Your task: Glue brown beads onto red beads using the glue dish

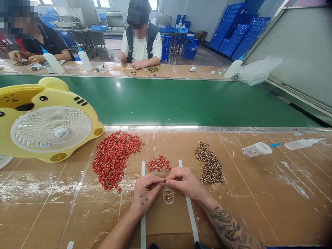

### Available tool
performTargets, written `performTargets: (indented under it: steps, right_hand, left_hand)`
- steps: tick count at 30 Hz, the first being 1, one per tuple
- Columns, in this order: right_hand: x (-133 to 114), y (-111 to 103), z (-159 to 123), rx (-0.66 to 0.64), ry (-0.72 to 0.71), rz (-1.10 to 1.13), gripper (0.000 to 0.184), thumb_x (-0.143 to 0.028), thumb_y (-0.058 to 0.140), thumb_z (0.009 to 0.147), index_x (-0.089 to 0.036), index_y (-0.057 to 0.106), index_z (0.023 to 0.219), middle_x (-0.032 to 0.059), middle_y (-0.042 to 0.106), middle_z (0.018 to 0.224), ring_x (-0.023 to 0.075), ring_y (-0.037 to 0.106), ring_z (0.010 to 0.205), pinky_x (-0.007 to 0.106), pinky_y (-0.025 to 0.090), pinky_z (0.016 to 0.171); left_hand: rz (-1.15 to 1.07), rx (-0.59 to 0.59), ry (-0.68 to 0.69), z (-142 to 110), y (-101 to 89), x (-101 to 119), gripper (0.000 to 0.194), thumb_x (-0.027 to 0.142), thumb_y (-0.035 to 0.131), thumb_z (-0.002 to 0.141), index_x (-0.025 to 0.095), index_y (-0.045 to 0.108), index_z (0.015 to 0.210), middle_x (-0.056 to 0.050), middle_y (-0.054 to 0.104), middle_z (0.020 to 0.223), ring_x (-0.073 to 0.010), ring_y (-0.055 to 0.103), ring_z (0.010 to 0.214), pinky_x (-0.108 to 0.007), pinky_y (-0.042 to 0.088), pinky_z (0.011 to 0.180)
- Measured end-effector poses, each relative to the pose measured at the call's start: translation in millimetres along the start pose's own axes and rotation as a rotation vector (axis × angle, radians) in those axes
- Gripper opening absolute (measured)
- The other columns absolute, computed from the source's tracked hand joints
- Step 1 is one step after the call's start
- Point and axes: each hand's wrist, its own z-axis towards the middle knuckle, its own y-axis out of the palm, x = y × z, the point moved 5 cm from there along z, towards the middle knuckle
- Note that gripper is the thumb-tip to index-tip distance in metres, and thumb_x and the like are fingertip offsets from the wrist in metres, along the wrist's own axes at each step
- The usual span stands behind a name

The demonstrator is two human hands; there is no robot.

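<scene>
Pinching left hand [146, 192]: thumb and forefinger narrow, closed on a small red piece [165, 181], beyond the clear dish [167, 202] and slightly to its left.
Right hand [186, 182]: thumb and forefinger equally narrow, meeting the left at the same piece; how the two share the grip is hidden.
Red piece, place: between the fingertips of both hands, just beyond the dish; only a sliver of red shows.
Red piece, weight: judged very light, easily flicked away.
Red piece, stiffness: judged hard, with little give; material cannot be told.
Red piece, surface: the piled ones look glossy, so likely slippery and prone to roll.
Red piece, fragility: body probably sturdy; the finish may scuff under a nail.
Red piece, hold: best taken by opposite sides, pad to pad, with light pressure.
Small red pile [158, 163]: loose pieces, red with pale marks, beyond the dish.
Large red pile [114, 159]: similar pieces, heaped on the bench [225, 214], farther out and left of the dish.
Dark-and-gold pile [209, 165]: loose small pieces, beyond and right of the dish.
Thin stick [171, 194]: laid across the dish; the dish's contents are too small to tell.
</scene>
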Motion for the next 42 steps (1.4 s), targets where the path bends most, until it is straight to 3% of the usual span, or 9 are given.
performTargets:
  steps: [5, 9, 15, 19, 22, 25, 30, 39, 42]
  right_hand:
    - [5, -21, 0, 0.108, -0.062, -0.099, 0.014, -0.026, 0.067, 0.083, -0.018, 0.077, 0.089, 0.0049, 0.072, 0.085, 0.0174, 0.064, 0.077, 0.027, 0.049, 0.069]
    - [13, -41, -4, 0.27, -0.061, -0.212, 0.018, -0.031, 0.064, 0.087, -0.018, 0.075, 0.094, 0.0042, 0.071, 0.084, 0.0164, 0.062, 0.071, 0.027, 0.048, 0.064]
    - [5, -44, -8, 0.26, -0.095, -0.273, 0.021, -0.032, 0.063, 0.087, -0.019, 0.073, 0.099, 0.0026, 0.069, 0.08, 0.0164, 0.062, 0.071, 0.027, 0.048, 0.065]
    - [-3, -39, -11, 0.094, -0.17, -0.291, 0.018, -0.028, 0.063, 0.087, -0.019, 0.074, 0.097, 0.0022, 0.068, 0.076, 0.0153, 0.06, 0.067, 0.026, 0.046, 0.063]
    - [-5, -28, -15, -0.114, -0.249, -0.291, 0.013, -0.028, 0.067, 0.085, -0.019, 0.075, 0.092, 0.0012, 0.068, 0.073, 0.0138, 0.058, 0.063, 0.025, 0.045, 0.061]
    - [-4, -18, -19, -0.223, -0.293, -0.303, 0.01, -0.025, 0.07, 0.083, -0.019, 0.074, 0.091, 0.0006, 0.068, 0.075, 0.0133, 0.059, 0.066, 0.024, 0.043, 0.061]
    - [-3, -10, -19, -0.228, -0.342, -0.327, 0.012, -0.026, 0.066, 0.088, -0.019, 0.075, 0.083, 0.0021, 0.07, 0.075, 0.0138, 0.06, 0.068, 0.025, 0.043, 0.063]
    - [-8, 0, -22, -0.195, -0.448, -0.429, 0.015, -0.026, 0.065, 0.089, -0.017, 0.072, 0.079, 0.0029, 0.066, 0.071, 0.0149, 0.058, 0.068, 0.026, 0.043, 0.065]
    - [-10, 4, -23, -0.177, -0.499, -0.439, 0.019, -0.028, 0.063, 0.091, -0.017, 0.072, 0.078, 0.0033, 0.065, 0.07, 0.0151, 0.057, 0.067, 0.026, 0.042, 0.063]
  left_hand:
    - [0.211, -0.005, 0.056, 8, 3.3, 3, 0.017, 0.016, 0.059, 0.087, 0.022, 0.075, 0.088, -0.005, 0.077, 0.086, -0.0178, 0.071, 0.075, -0.027, 0.055, 0.068]
    - [0.483, -0.042, 0.148, 13, 7.6, 1, 0.02, 0.014, 0.055, 0.089, 0.023, 0.074, 0.091, -0.006, 0.075, 0.084, -0.0206, 0.068, 0.079, -0.032, 0.053, 0.074]
    - [0.681, -0.006, 0.177, 19, 9.1, 3, 0.018, 0.019, 0.053, 0.094, 0.019, 0.069, 0.101, -0.007, 0.074, 0.09, -0.0224, 0.066, 0.083, -0.035, 0.05, 0.077]
    - [0.773, 0.058, 0.118, 9, -20.8, 6, 0.017, 0.025, 0.053, 0.094, 0.019, 0.068, 0.097, -0.006, 0.073, 0.089, -0.0221, 0.065, 0.081, -0.033, 0.05, 0.074]
    - [0.869, 0.107, 0.04, -15, -60.9, 6, 0.019, 0.031, 0.053, 0.094, 0.02, 0.068, 0.091, -0.006, 0.072, 0.086, -0.023, 0.065, 0.082, -0.034, 0.05, 0.075]
    - [0.946, 0.126, -0.098, -43, -98.2, 1, 0.02, 0.034, 0.053, 0.092, 0.022, 0.069, 0.096, -0.006, 0.071, 0.093, -0.0225, 0.068, 0.08, -0.033, 0.052, 0.071]
    - [0.901, 0.084, -0.139, -70, -112.0, -9, 0.025, 0.034, 0.05, 0.092, 0.021, 0.071, 0.092, -0.007, 0.072, 0.094, -0.0219, 0.071, 0.078, -0.032, 0.055, 0.07]
    - [0.731, 0.105, -0.133, -73, -112.3, -4, 0.018, 0.028, 0.056, 0.086, 0.024, 0.073, 0.088, -0.004, 0.077, 0.089, -0.0227, 0.072, 0.081, -0.031, 0.058, 0.071]
    - [0.566, 0.201, -0.156, -70, -107.6, 4, 0.014, 0.028, 0.061, 0.084, 0.024, 0.074, 0.085, -0.004, 0.077, 0.089, -0.0225, 0.072, 0.084, -0.032, 0.058, 0.076]
